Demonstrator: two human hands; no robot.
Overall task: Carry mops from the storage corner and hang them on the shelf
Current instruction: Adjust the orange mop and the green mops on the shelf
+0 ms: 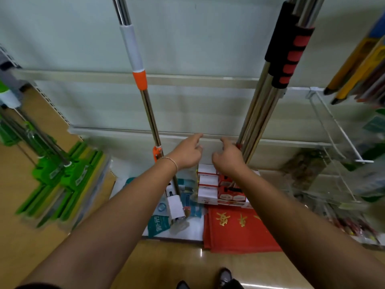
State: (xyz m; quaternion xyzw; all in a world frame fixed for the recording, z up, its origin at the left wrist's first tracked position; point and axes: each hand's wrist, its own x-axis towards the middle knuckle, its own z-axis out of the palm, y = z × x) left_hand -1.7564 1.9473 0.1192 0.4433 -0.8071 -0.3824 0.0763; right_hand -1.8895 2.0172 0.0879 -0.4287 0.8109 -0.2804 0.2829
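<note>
A mop with a steel pole and grey and orange sleeve (139, 74) hangs against the pale shelf back panel (198, 49); its white head hangs low near the base. To its right hang several steel-poled mops with black and red foam grips (289, 51). My left hand (187, 153) is open, fingers apart, between the two groups and touching neither. My right hand (228, 156) is just left of the right bundle's poles, fingers loosely curled, holding nothing that I can see.
Green flat mops (62, 172) hang on the left panel. White and red boxes (218, 188), blue packets and red mats (239, 230) lie on the base shelf. Wire hooks (333, 130) and yellow-handled goods (354, 65) stick out at the right. My shoes stand on the wooden floor.
</note>
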